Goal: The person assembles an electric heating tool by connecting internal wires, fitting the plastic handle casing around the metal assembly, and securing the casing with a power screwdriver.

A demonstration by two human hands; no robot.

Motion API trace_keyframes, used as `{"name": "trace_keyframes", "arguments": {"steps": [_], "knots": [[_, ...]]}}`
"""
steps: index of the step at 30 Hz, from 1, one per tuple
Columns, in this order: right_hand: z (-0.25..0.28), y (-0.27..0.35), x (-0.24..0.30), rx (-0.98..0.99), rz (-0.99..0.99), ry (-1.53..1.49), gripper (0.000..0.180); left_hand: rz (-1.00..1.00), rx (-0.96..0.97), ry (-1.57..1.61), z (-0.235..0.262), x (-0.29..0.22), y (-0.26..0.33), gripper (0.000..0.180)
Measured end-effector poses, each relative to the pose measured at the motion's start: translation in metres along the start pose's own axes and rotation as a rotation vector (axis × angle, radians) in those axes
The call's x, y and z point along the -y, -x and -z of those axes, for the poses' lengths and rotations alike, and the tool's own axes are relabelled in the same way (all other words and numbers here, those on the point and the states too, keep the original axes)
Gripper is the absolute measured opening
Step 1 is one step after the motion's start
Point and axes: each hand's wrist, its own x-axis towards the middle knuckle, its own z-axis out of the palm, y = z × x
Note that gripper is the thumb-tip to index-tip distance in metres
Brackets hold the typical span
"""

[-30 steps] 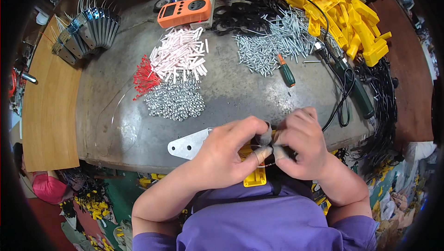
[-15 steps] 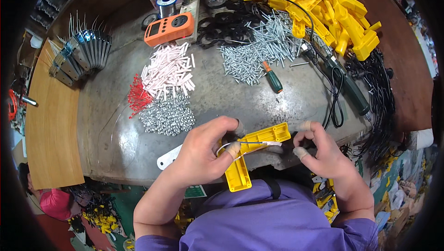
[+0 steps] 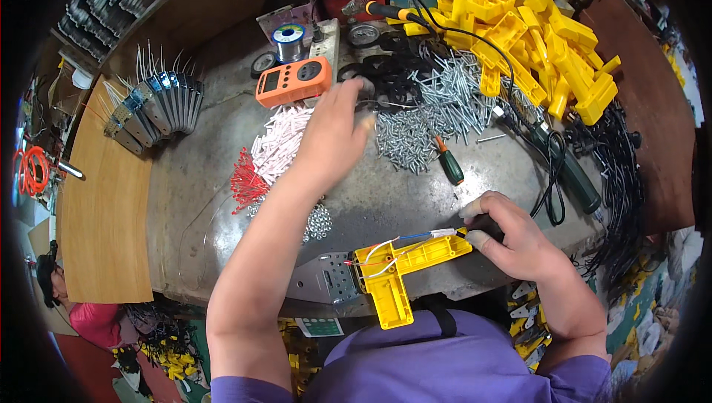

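A yellow T-shaped plastic housing half (image 3: 389, 295) lies at the table's front edge, its hollow side up. White, red and blue wires (image 3: 404, 238) run along its inside. A perforated metal plate (image 3: 337, 278) joins its left end. My right hand (image 3: 512, 240) has thumb and forefinger closed at the housing's right tip, where a small dark piece shows. Stretched far forward, my left hand (image 3: 334, 132) hovers by the black ring-shaped parts (image 3: 378, 69) and the screw pile (image 3: 415, 132). Its thumb and forefinger are apart, with nothing visible between them.
An orange multimeter (image 3: 293, 82) and a solder spool (image 3: 289, 43) stand behind white tubes (image 3: 278, 139), red parts (image 3: 248, 180) and nuts (image 3: 317, 223). A green screwdriver (image 3: 450, 165), dark-handled tool (image 3: 571, 180), yellow housings (image 3: 549, 47) and black cables (image 3: 619, 173) lie to the right.
My left hand has left the housing and reached forward past the white tubes. My right hand has come onto the housing's right tip. The perforated plate and more wires now show.
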Motion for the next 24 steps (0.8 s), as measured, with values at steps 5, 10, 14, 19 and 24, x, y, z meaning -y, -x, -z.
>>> {"name": "trace_keyframes", "arguments": {"steps": [5, 10, 14, 19, 24], "knots": [[0.007, -0.041, 0.004, 0.070, -0.042, -0.133, 0.028, -0.018, 0.093, -0.123, -0.018, 0.037, -0.019, 0.034], [0.012, -0.141, -0.035, -0.088, -0.151, -0.560, 0.048, -0.011, 0.129, -0.208, 0.012, 0.004, 0.009, 0.031], [0.005, -0.223, -0.030, -0.231, -0.160, -0.757, 0.063, 0.083, -0.053, 0.008, 0.040, -0.034, 0.039, 0.031], [0.016, -0.265, -0.034, -0.427, -0.171, -0.786, 0.052, -0.026, -0.161, -0.089, 0.056, -0.060, 0.089, 0.033], [0.011, -0.196, 0.008, -0.622, 0.189, -0.493, 0.035, -0.074, -0.350, -0.177, 0.061, -0.052, 0.140, 0.029]]}}
